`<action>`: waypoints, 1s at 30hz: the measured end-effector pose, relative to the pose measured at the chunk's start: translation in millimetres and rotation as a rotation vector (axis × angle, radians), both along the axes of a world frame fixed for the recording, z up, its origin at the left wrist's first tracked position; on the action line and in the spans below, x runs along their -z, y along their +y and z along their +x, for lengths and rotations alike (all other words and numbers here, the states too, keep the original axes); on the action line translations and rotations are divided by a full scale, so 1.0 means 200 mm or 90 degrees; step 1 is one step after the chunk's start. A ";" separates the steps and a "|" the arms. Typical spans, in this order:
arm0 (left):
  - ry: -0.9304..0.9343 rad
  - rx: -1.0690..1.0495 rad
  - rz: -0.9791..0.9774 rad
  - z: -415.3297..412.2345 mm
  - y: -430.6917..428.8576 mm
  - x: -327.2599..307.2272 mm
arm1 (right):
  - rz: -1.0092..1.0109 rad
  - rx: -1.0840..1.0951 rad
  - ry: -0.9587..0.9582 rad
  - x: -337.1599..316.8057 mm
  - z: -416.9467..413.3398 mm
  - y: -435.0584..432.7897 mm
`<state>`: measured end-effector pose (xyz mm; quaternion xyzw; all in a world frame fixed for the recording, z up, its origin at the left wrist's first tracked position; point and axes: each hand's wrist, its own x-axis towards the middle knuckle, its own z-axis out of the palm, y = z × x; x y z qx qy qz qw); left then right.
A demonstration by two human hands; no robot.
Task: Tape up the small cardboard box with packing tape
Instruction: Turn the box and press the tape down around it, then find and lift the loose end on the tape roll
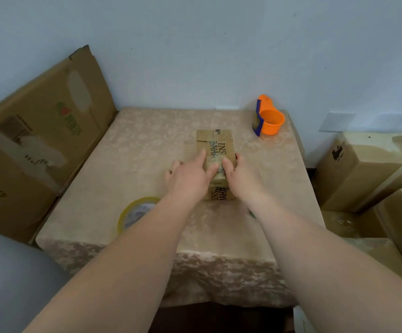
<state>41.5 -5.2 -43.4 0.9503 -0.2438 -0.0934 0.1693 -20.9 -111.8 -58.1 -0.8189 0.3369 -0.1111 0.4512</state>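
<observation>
A small brown cardboard box (216, 146) with black lettering stands in the middle of the table. Clear tape runs along its top and down its near face. My left hand (189, 175) lies flat on the box's left side, its index finger stretched along the top. My right hand (237, 175) rests on the top near the right edge, fingers pressing on the taped strip. Near the table's front left lies a roll of clear packing tape (136, 212), partly hidden by my left forearm. An orange tape dispenser (268, 117) with a blue blade guard stands at the back right.
The table (147, 145) wears a beige patterned cloth and stands against a pale blue wall. A large flattened carton (41, 131) leans at the left. Several brown cartons (368, 171) are stacked to the right. A small green thing (252, 213) peeks out beside my right forearm.
</observation>
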 end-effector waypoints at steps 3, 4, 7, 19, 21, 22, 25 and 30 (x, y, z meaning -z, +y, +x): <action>-0.035 -0.003 0.027 0.12 -0.08 0.01 | 0.000 -0.004 -0.011 0.01 0.13 -0.08; -0.042 -0.002 0.032 0.17 -0.11 0.02 | 0.002 -0.006 -0.014 0.01 0.17 -0.11; -0.059 0.003 0.041 0.29 -0.19 0.02 | 0.007 -0.001 -0.027 0.02 0.31 -0.18; -0.057 -0.019 0.029 0.59 -0.38 0.05 | 0.025 0.035 -0.012 0.09 0.64 -0.36; -0.061 -0.017 0.036 0.60 -0.39 0.06 | 0.010 0.041 -0.003 0.10 0.66 -0.37; -0.066 -0.018 0.047 0.60 -0.38 0.06 | 0.007 0.041 -0.001 0.10 0.66 -0.37; -0.084 -0.030 0.075 0.59 -0.38 0.04 | 0.021 0.031 -0.016 0.08 0.64 -0.36; -0.071 -0.044 -0.001 0.51 -0.32 -0.05 | 0.087 0.061 -0.059 0.06 0.49 -0.29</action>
